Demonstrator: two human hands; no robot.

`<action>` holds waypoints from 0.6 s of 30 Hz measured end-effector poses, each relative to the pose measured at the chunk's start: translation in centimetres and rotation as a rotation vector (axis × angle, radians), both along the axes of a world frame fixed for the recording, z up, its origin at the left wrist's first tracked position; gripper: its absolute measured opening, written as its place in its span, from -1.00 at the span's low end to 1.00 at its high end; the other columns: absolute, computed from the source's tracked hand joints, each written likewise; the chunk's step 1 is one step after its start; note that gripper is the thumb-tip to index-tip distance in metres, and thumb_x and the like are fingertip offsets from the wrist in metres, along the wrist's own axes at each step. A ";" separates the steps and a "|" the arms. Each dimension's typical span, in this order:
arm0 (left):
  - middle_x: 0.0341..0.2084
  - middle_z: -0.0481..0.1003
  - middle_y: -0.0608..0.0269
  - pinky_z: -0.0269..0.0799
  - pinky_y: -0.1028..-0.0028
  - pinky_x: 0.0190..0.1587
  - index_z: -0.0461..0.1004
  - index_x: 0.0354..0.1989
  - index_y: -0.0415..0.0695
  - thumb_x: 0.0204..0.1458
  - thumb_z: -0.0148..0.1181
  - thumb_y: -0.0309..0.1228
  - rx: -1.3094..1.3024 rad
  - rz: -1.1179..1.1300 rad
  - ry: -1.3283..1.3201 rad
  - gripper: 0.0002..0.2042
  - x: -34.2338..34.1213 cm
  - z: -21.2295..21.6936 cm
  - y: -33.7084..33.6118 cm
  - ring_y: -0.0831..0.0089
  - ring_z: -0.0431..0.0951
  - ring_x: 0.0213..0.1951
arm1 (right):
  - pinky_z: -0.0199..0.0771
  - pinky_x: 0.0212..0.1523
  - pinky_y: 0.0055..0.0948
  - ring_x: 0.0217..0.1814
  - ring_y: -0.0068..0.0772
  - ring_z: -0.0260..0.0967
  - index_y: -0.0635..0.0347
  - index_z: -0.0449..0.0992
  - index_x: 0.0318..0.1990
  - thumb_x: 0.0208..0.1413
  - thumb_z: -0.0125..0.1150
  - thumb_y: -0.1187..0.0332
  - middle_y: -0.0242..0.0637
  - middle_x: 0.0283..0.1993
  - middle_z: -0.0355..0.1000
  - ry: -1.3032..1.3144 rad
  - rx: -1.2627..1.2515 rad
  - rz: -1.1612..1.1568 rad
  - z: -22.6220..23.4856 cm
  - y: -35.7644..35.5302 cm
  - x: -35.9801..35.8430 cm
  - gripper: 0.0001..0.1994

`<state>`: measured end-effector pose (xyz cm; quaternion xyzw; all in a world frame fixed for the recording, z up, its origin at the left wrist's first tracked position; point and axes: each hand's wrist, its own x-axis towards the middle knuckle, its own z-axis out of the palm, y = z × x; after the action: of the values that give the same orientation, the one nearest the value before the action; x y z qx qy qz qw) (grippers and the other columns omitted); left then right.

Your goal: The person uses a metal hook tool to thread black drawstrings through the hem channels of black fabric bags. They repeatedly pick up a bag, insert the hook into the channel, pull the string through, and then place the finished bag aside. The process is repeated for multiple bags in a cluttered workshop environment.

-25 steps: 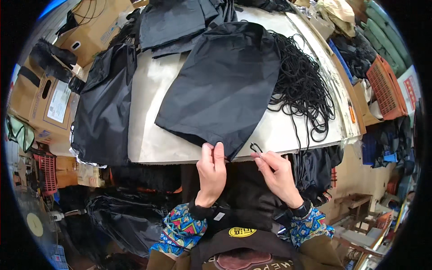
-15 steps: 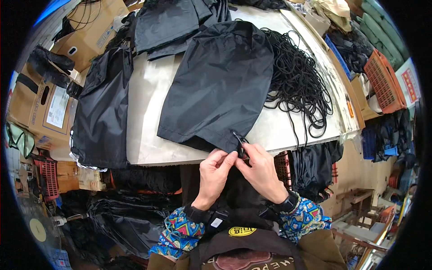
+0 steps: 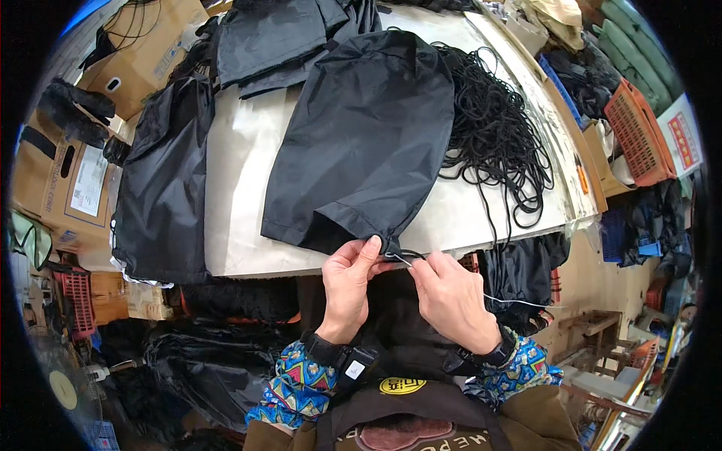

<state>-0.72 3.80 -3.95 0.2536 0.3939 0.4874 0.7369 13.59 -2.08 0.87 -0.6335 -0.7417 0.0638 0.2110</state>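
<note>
A black fabric bag [image 3: 361, 143] lies flat on the pale table, its open hem turned toward me at the front edge. My left hand [image 3: 347, 286] pinches the hem's corner between thumb and fingers. Closed around a thin metal wire [image 3: 519, 302], my right hand [image 3: 455, 301] sits just right of that corner. One end of the wire reaches the bag's corner; the other sticks out past the right hand. A short loop of black cord shows between the hands. Whether the cord is hooked on the wire is too small to tell.
A heap of black cord [image 3: 500, 143] lies right of the bag, some strands hanging over the table edge. More black bags lie at the back [image 3: 274, 45] and left [image 3: 165, 188]. Cardboard boxes [image 3: 71, 177] stand at left, an orange basket [image 3: 639, 131] at right.
My right hand has moved right and down, away from the left, and a length of wire now shows beyond it. The bag's corner has shifted slightly left and its hem gapes more.
</note>
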 end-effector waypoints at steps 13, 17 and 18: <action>-0.50 0.51 0.29 0.50 0.55 -0.34 0.49 -0.42 -0.26 0.07 0.22 -0.46 0.086 0.050 0.165 -0.88 0.7 0.2 -1.0 0.59 0.50 -0.46 | 0.42 -0.53 -0.40 -0.38 -0.34 0.38 0.19 0.41 -0.40 -0.11 0.12 0.46 -0.30 -0.43 0.26 -0.117 0.060 -0.032 -1.2 0.1 -1.2 -0.92; -0.52 0.50 0.34 0.45 0.60 -0.38 0.49 -0.44 -0.22 0.07 0.22 -0.43 0.119 0.042 0.164 -0.87 1.0 0.0 -1.5 0.64 0.46 -0.49 | 0.41 -0.55 -0.38 -0.41 -0.33 0.38 0.18 0.40 -0.34 -0.04 0.11 0.44 -0.29 -0.42 0.25 -0.083 0.113 -0.047 -1.9 0.9 -2.1 -0.91; -0.53 0.49 0.36 0.43 0.62 -0.38 0.48 -0.45 -0.21 0.07 0.22 -0.43 0.148 0.023 0.199 -0.87 1.1 -0.2 -1.6 0.65 0.45 -0.50 | 0.41 -0.55 -0.36 -0.43 -0.30 0.39 0.18 0.40 -0.30 -0.01 0.10 0.43 -0.28 -0.42 0.26 -0.023 0.103 -0.027 -2.0 1.0 -2.0 -0.89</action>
<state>0.36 2.22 -4.15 0.3500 0.4308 0.4959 0.6678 11.58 -1.11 -1.16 -0.6323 -0.7378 0.0157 0.2357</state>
